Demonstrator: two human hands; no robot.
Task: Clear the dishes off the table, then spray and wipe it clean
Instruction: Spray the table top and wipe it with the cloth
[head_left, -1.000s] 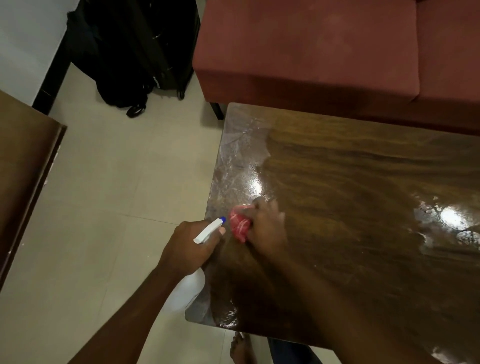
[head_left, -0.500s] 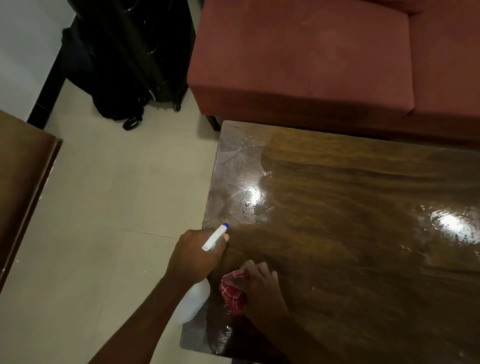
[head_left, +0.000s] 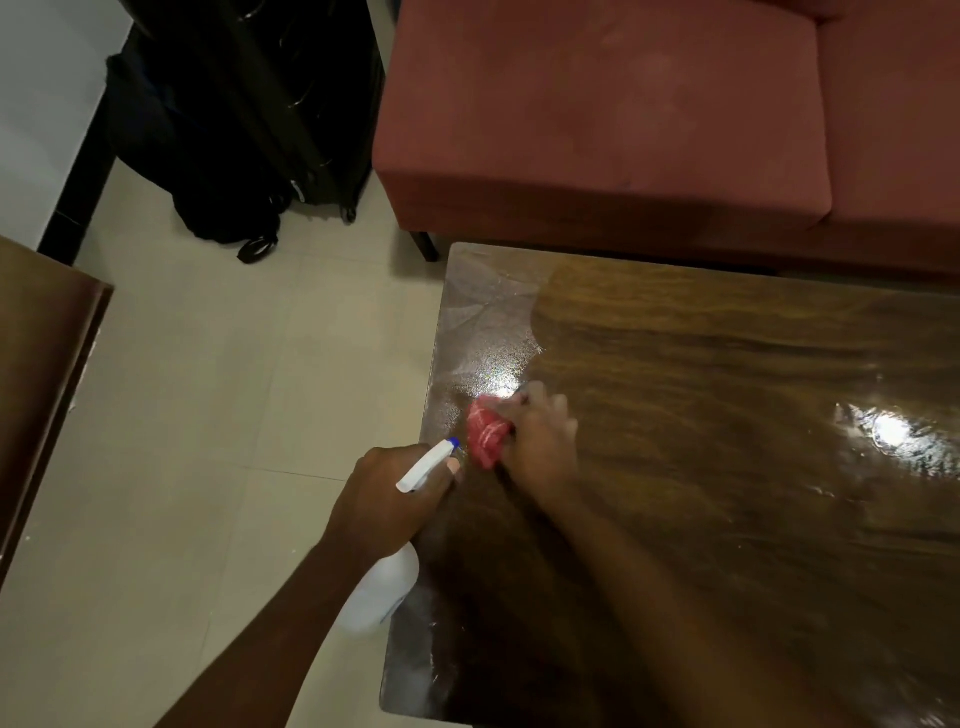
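Centre frame, the right hand (head_left: 543, 449) bunches a red cloth (head_left: 487, 435) down on the table (head_left: 727, 493), probably to scrub its wet left edge; just lower left, the left hand (head_left: 387, 501) grips the spray bottle (head_left: 382, 592), nozzle pointing tableward, seemingly kept ready; a sofa (head_left: 597, 130) sits upper right.

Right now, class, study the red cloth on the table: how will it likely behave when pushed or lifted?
The red cloth sits bunched under the right hand, so it is probably floppy and would droop when lifted. On the glossy, wet-looking table it should probably slide easily, not roll.
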